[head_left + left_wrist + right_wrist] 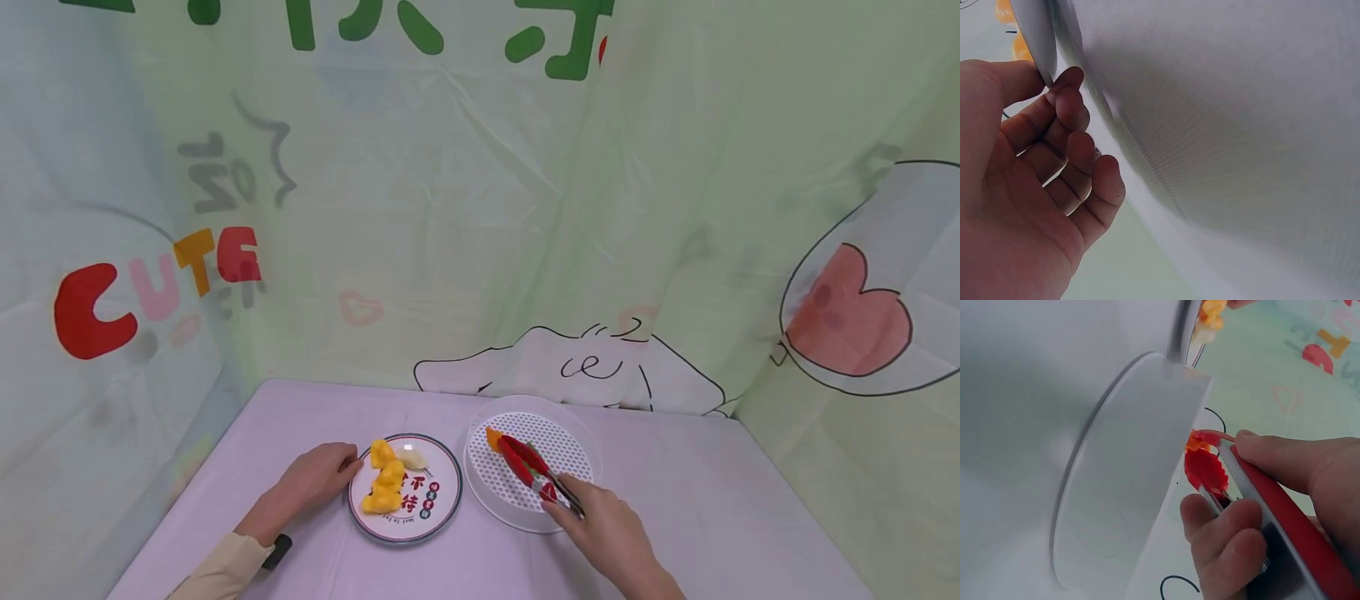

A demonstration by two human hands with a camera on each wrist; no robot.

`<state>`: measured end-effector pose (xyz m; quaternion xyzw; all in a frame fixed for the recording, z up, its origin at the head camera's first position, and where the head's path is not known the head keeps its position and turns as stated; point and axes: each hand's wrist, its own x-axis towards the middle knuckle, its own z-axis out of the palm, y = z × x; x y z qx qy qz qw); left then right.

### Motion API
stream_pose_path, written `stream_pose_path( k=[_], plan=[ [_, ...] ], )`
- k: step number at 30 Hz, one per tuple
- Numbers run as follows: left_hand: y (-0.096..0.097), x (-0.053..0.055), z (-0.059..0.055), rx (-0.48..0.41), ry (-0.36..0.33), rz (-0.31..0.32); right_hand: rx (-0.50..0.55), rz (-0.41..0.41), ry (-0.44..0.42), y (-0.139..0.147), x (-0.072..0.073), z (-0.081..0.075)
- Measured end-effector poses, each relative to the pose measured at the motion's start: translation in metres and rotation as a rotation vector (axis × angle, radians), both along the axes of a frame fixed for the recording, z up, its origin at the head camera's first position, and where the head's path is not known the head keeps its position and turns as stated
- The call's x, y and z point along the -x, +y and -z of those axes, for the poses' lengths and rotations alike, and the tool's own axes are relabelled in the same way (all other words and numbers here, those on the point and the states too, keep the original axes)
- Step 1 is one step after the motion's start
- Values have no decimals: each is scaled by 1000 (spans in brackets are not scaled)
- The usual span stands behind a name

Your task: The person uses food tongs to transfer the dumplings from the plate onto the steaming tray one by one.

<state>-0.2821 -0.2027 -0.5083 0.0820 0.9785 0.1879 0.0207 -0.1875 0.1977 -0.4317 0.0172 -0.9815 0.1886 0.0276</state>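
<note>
My left hand (318, 477) pinches the left rim of a white plate (444, 463) between thumb and fingers; in the left wrist view the other fingers curl loosely below. Several yellow dumpling-shaped pieces (388, 477) and one whitish piece (411, 457) lie on the plate. With my right hand (606, 529) I grip tongs (1294, 519) with red tips, angled over a white round perforated basket (573, 446). An orange piece (493, 439) is at the tips; whether they clamp it I cannot tell. Something green (534, 472) shows by the tongs, partly hidden.
Plate and basket stand side by side on a pale lilac tabletop (690, 500). Behind and at both sides hang light curtains (450, 250) with printed letters and drawings. The basket's raised wall (1116, 462) stands close to the right hand.
</note>
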Motion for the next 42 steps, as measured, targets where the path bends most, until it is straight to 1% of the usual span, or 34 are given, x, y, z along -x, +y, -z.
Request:
stream_pose_path(
  k=[9, 14, 20, 24, 28, 32, 36, 42],
  plan=[
    [1, 0, -2, -9, -4, -6, -18, -24, -61, 1, 1, 3],
    [1, 0, -2, -7, -2, -4, -27, -14, -99, 0, 2, 5],
    [2, 0, -2, -9, 1, -7, -18, -3, -118, -1, 3, 6],
    [1, 0, -1, -6, 2, -6, -12, -13, -110, -1, 1, 4],
    [1, 1, 0, -5, 0, -8, -3, -26, -59, 0, -2, -2],
    [1, 1, 0, -5, -1, -6, 11, -20, -23, -2, -5, -7],
    [1, 1, 0, -9, -2, -8, -2, -2, -36, -8, -4, -12],
    [1, 1, -1, -10, -4, -14, -53, 10, -56, -20, -1, -15]
  ],
)
